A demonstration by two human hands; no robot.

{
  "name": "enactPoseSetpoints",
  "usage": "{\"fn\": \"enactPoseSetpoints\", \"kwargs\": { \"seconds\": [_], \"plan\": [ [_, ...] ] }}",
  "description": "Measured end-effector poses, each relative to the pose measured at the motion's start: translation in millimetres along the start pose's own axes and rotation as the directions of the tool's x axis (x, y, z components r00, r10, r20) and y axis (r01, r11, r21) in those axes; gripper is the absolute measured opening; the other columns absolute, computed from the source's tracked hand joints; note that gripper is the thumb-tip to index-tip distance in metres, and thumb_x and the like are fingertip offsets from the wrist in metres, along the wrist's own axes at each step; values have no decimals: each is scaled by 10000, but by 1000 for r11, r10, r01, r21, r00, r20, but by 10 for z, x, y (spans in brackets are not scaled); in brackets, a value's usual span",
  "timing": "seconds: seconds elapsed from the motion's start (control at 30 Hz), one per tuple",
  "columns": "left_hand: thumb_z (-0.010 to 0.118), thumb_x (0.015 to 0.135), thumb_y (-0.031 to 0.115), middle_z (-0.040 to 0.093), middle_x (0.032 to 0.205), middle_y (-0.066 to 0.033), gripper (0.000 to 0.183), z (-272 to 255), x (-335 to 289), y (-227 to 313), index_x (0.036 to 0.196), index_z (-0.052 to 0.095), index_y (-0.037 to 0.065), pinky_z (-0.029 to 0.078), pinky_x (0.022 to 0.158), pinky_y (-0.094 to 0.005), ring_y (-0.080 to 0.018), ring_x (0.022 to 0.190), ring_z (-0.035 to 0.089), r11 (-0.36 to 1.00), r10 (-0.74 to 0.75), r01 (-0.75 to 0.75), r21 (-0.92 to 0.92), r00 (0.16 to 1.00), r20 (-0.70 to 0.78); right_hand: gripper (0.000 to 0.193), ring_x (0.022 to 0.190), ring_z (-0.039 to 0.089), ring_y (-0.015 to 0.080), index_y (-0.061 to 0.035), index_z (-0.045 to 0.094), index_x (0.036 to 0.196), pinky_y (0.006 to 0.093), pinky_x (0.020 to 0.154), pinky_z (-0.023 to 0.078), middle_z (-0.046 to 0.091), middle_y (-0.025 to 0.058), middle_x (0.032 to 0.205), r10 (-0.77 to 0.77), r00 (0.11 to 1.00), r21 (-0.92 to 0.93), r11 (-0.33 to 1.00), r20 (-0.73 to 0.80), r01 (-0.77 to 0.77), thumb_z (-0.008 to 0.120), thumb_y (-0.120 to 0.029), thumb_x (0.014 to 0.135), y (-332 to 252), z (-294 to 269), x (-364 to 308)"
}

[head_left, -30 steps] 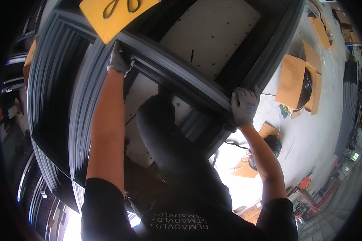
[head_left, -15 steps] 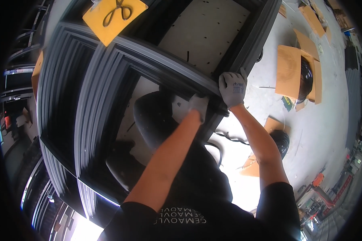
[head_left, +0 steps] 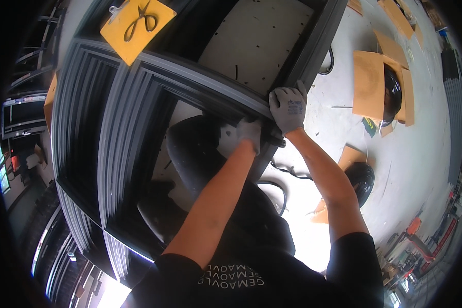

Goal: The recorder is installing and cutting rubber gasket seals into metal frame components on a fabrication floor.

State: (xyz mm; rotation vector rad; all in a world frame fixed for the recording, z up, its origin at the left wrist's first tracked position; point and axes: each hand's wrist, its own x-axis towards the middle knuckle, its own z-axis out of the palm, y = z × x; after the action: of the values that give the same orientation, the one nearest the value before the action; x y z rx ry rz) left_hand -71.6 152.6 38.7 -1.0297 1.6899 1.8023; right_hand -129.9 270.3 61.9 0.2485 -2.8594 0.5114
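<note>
Dark grey metal frames (head_left: 200, 70), like window or door frames, stand in a stack before me. My right hand (head_left: 288, 109), in a grey work glove, is closed over the top frame's right-hand corner, fingers on the far side and partly hidden. Lower and to the left, inside the opening, my gloved left hand (head_left: 249, 134) is curled against the inner side of the same corner; its fingertips are hidden. A short black piece (head_left: 278, 141) pokes out below the right hand, too dark to identify. My knee in black trousers (head_left: 190, 149) is seen through the frame opening.
Black-handled scissors (head_left: 141, 23) rest on a yellow board (head_left: 161, 20) on the frames. To the right, an open cardboard box (head_left: 368, 87) holds a black coil (head_left: 391, 95); another coil (head_left: 362, 182) lies nearer. Black strip (head_left: 285, 197) loops on the floor beside my leg.
The view has turned slightly, so the frames, scissors and both hands appear a little further left. Both hands keep to the same frame corner.
</note>
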Motion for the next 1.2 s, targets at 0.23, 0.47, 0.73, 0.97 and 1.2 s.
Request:
{"fn": "enactPoseSetpoints", "kwargs": {
  "seconds": [0.23, 0.47, 0.73, 0.97, 1.2],
  "plan": [
    [591, 910, 127, 632, 1130, -125, 311, 71, 117, -257, 1173, 589, -38, 432, 890, -318, -222, 992, 580, 960, -14, 4, -279, 999, -36, 204, 870, 624, 226, -93, 674, 740, 420, 1101, 293, 680, 63, 807, 0, 1000, -1, 1000, -1, 0, 569, -228, 850, 0, 6, -7],
    [622, 892, 79, 641, 1049, -96, 264, 142, 165, -333, 1126, 584, -37, 469, 842, -293, -171, 934, 595, 936, 63, -121, -331, 982, -180, 145, 874, 620, 237, -97, 680, 778, 419, 1067, 320, 684, 48, 838, 7, 1000, -21, 1000, 24, -7, 593, -203, 828, -13, -31, -1],
    [655, 853, 227, 637, 941, -211, 263, 5, 295, -492, 916, 637, -28, 471, 788, -425, -353, 866, 615, 724, 547, -354, 592, 818, -180, 153, 878, 618, 241, -95, 683, 791, 424, 1071, 312, 684, 48, 854, 4, 999, -37, 999, 50, -2, 590, -208, 833, -19, 2, -12],
    [664, 836, 276, 626, 960, -228, 306, -36, 293, -465, 908, 646, -21, 453, 830, -455, -409, 940, 581, 797, 497, -369, 478, 851, -171, 198, 855, 623, 235, -85, 672, 739, 423, 1091, 306, 679, 59, 805, -8, 1000, -9, 1000, 4, 8, 573, -218, 848, -36, -16, 5],
    [707, 797, 286, 626, 1006, -228, 342, -66, 272, -400, 922, 635, -24, 452, 862, -441, -393, 995, 582, 847, 386, -309, 433, 917, -100, 176, 869, 620, 241, -89, 680, 777, 429, 1086, 301, 683, 59, 830, -11, 999, -6, 1000, 31, 11, 575, -211, 846, -27, -3, 17]
  ]
}}
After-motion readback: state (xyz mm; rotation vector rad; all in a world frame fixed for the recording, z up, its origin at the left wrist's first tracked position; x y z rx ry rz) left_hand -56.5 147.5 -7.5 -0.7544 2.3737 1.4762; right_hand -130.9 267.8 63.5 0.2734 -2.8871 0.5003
